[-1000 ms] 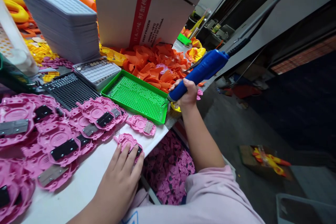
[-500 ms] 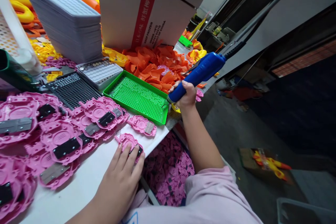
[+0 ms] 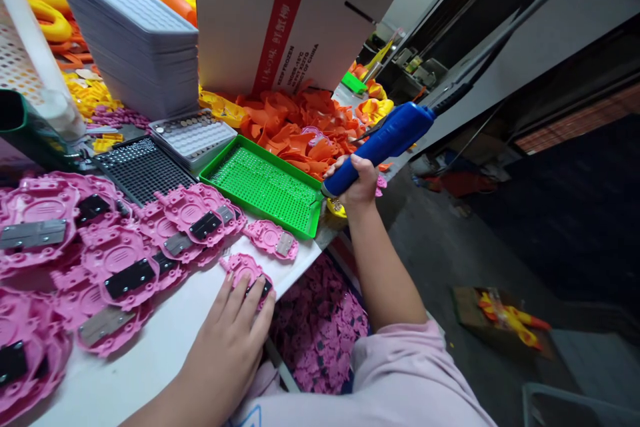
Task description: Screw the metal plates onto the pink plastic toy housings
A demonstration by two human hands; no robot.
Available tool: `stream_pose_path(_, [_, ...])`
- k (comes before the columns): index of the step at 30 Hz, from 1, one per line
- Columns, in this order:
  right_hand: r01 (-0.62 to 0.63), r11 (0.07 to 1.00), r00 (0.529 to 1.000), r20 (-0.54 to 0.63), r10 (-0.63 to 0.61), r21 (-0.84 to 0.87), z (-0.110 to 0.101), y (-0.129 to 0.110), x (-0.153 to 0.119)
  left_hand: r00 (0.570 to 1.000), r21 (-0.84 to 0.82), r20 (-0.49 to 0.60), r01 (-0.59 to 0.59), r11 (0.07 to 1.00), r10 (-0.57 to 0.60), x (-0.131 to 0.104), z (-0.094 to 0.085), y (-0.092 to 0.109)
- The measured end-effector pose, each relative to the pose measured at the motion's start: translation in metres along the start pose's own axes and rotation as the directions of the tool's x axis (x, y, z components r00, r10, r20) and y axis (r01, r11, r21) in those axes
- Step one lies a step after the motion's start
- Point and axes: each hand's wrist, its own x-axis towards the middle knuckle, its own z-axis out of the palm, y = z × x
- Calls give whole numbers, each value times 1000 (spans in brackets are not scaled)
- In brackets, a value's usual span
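My right hand [image 3: 361,181] is wrapped round a blue electric screwdriver [image 3: 383,140], its tip pointing down into the right end of a green tray [image 3: 257,209]. The tray has a grid of small holes, many holding shiny screws. Whether the tip touches a screw is too small to tell. On the white tabletop, my left hand [image 3: 227,337] lies flat, its fingers stretched over a pink plastic housing [image 3: 239,263] with a black plate, partly hidden by the fingertips. Just beyond lies another pink housing with a grey plate [image 3: 285,245].
Piles of pink housings [image 3: 120,253] cover the left side. Behind are a black grid tray [image 3: 145,167], a stack of white trays [image 3: 150,73], orange plastic parts [image 3: 295,127] and a large carton [image 3: 235,20]. Below the table edge, a bin holds many pink pieces [image 3: 320,327].
The view has shifted slightly. Both hands keep nearly the same place, with the screwdriver tip still at the green tray's right end.
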Motion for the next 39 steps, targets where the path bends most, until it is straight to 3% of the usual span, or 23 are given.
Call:
stream_pose_path(8, [-6,1000,1000,16,6,-5,-1,1,0,999,21,50,-11,1000,10,-3,0,0])
stream_pose_path(24, [-34,999,999,19,34,-8,0,6,-4,1000,7,-16,5,1000,-5,0,1,1])
stream_pose_path(39, [27,998,1000,15,-26,-61,3,-9,-9,999,26,43,17,1000,-18,-1,-2,2])
